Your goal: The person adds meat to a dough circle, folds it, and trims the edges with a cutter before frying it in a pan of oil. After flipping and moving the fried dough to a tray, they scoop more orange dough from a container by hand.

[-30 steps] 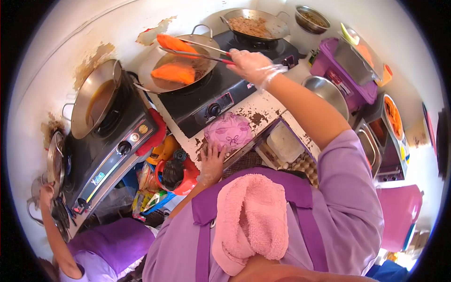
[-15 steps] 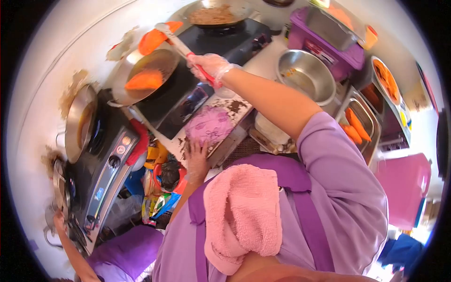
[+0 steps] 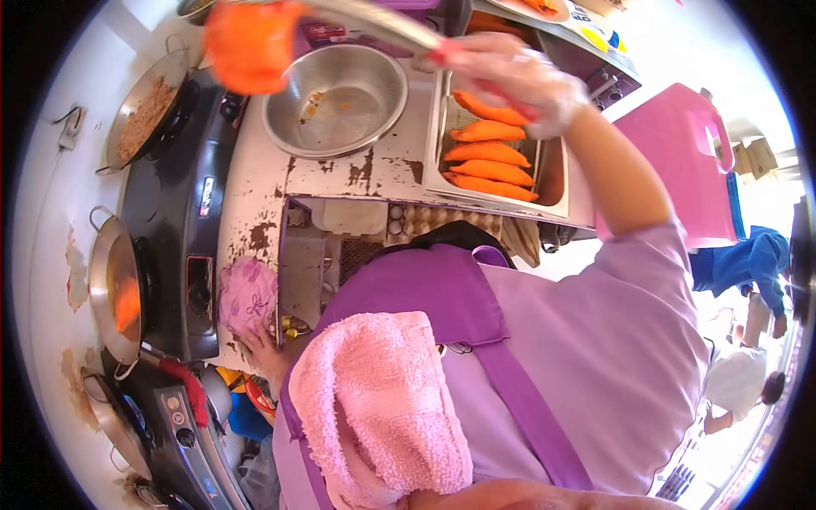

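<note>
My right hand (image 3: 527,81), in a clear plastic glove, is closed around the red handle of a long utensil (image 3: 374,19). A bright orange piece of food (image 3: 253,47), blurred by motion, is at the utensil's far end, and its head cannot be made out. My left hand (image 3: 265,353) rests open at the counter edge, its fingers touching or just beside a purple patterned cloth bundle (image 3: 248,293). Under my right forearm stands a metal tray (image 3: 557,183) holding several orange half-moon pastries (image 3: 489,151). A steel perforated bowl (image 3: 336,144) sits left of it.
Along the left wall, a pan (image 3: 100,297) with an orange piece sits on a black stove (image 3: 166,195). Another pan holds brown crumbly filling (image 3: 149,115). A pink plastic container (image 3: 671,170) stands at right. Below the counter are egg trays (image 3: 450,221). People are in the background at far right.
My view has turned right. My right hand has carried the utensil and orange piece away from the stove, past the bowl, to above the tray. My left hand stays by the purple cloth.
</note>
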`<state>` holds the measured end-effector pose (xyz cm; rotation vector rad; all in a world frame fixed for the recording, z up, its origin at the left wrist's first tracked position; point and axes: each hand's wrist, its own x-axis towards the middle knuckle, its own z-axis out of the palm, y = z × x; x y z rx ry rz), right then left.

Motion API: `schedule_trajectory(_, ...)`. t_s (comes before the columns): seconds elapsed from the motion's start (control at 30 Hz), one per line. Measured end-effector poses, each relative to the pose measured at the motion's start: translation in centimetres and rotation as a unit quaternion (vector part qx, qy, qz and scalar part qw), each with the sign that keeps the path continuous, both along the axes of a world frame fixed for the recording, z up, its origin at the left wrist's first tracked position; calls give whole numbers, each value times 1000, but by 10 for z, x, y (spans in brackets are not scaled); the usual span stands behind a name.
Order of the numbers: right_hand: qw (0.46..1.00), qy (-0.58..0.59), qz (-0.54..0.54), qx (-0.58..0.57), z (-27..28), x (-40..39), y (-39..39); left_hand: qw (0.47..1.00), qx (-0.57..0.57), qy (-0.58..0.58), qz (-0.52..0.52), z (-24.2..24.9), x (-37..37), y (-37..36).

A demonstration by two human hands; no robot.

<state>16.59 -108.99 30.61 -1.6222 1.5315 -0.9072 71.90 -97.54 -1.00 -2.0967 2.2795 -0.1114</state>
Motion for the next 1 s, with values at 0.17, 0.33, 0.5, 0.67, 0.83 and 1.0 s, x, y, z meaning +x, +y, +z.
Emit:
schedule_trajectory(0.17, 979, 87, -132, 130, 28, -108, 75, 999, -46, -9, 1, -20, 8, 0)
schedule_trajectory(0.33, 951, 190, -174, 171, 12, -183, 105, 999, -37, 1, -22, -22, -12, -9)
schedule_trajectory(0.5, 896, 435, -22, 91, -1, -226, 90, 999, -35, 6, -31, -7, -25, -13)
schedule_trajectory(0.67, 816, 557, 31, 149, 19, -209, 57, 999, -30, 9, -30, 12, -29, -8)
schedule_trajectory(0.83, 758, 646, 86, 24, 39, -172, 35, 999, -33, 9, -27, 28, -27, -4)
schedule_trajectory(1.0, 729, 665, 86, 135, 64, -137, 7, 999, -42, 12, -28, 31, -28, 0)
